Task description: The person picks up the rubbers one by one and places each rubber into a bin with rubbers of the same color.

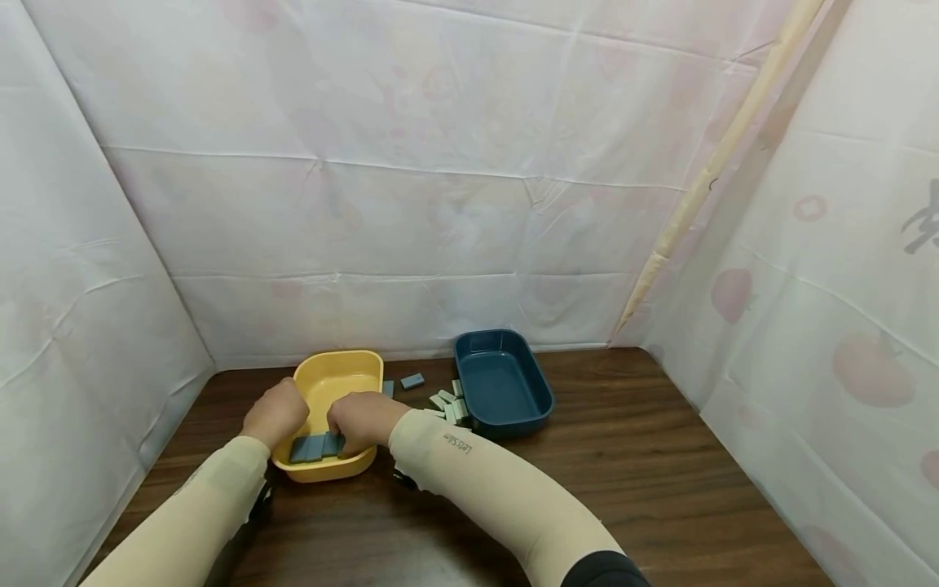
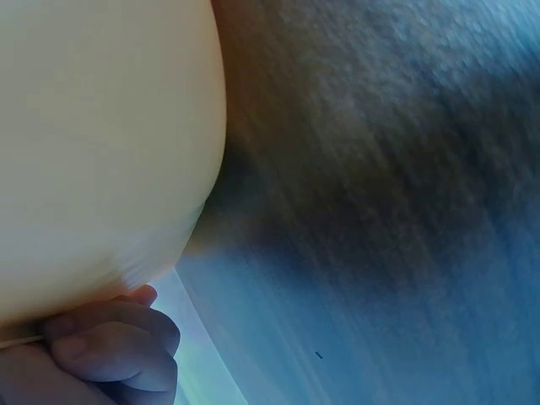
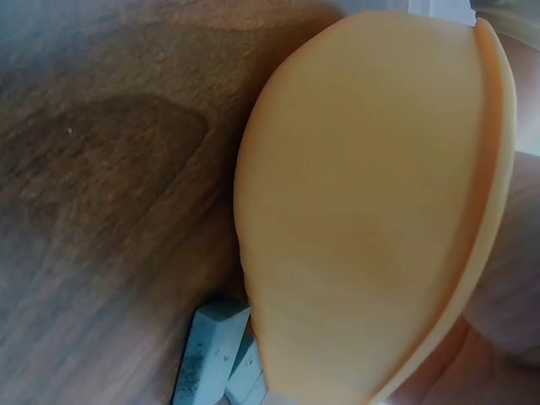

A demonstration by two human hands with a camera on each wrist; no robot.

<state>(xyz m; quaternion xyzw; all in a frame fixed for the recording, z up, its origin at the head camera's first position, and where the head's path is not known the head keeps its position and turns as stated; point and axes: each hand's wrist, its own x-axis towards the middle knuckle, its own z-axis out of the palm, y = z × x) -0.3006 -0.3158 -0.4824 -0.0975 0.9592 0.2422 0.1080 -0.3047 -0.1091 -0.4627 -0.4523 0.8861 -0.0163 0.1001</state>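
A yellow tray (image 1: 326, 471) stands at the left of the table. My left hand (image 1: 277, 414) grips its left rim; the left wrist view shows the curled fingers (image 2: 118, 350) at the edge of the tray. Inside the front end lie several grey-blue rectangular blocks (image 1: 308, 447) in a row. Reaching over the right rim, my right hand (image 1: 367, 417) pinches the rightmost block, its fingertips partly hidden. The tray's outer wall (image 3: 363, 202) fills the right wrist view and covers most of that hand.
To the right stands a dark blue tray (image 1: 506, 383). Several pale green blocks (image 1: 449, 405) lie against its left side. Between the trays are loose grey-blue blocks (image 1: 412, 381). White printed sheets (image 1: 411, 212) rise behind and beside the brown wooden table (image 1: 631, 473).
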